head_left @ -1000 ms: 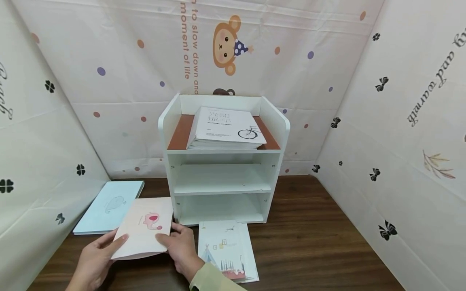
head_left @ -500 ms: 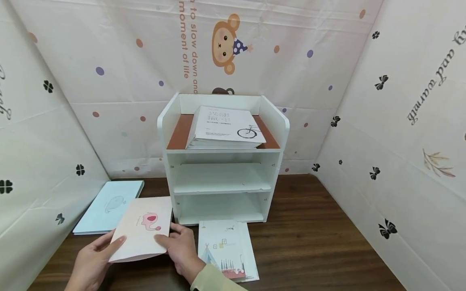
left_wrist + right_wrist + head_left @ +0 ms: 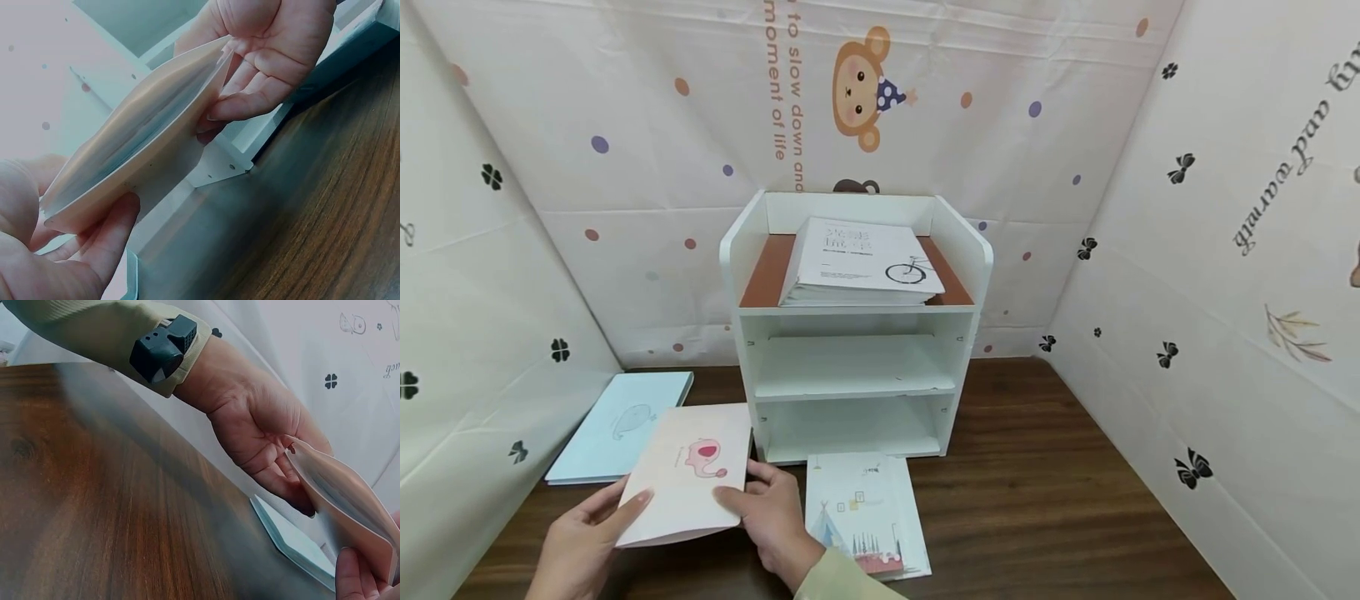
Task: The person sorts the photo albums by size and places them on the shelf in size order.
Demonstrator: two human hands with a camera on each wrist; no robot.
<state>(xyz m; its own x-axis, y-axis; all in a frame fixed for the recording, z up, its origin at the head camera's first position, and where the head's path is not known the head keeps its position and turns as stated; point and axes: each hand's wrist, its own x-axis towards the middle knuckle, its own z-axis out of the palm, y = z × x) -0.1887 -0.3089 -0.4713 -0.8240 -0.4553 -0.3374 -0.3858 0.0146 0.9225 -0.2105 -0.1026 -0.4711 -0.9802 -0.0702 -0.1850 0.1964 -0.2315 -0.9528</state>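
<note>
**Within patterned cloth walls (image 3: pixel 647 183), above a dark wood table (image 3: pixel 1060 500): two-handed hold**

White shelf unit (image 3: pixel 977 258) is the biggest furniture on my feed after the table, standing toward the back, two tiers below a brown top. On that top, a thick stack of books (image 3: pixel 865 258), bicycle drawing on the uppermost cover. Back left, by the side cloth, I log a pale blue book (image 3: pixel 617 429) lying flat, whale drawing on its cover. At the shelf's foot, a tent-print booklet (image 3: pixel 853 517) lies over a white book (image 3: pixel 913 542); contact with the shelf, I cannot tell.

Elephant booklet (image 3: pixel 688 479), pinkish white, is raised off the table left of the tent print. From my head view it overlaps the blue book's near right corner. Both wrist views show me its near edge gaping, covers bowed apart.

Left hand (image 3: pixel 583 533) grips its lower left corner, thumb on the cover, fingers beneath. Right hand (image 3: pixel 775 512) pinches its right edge, thumb on top. Smallest: a black device (image 3: pixel 164 350) at the right cuff.
</note>
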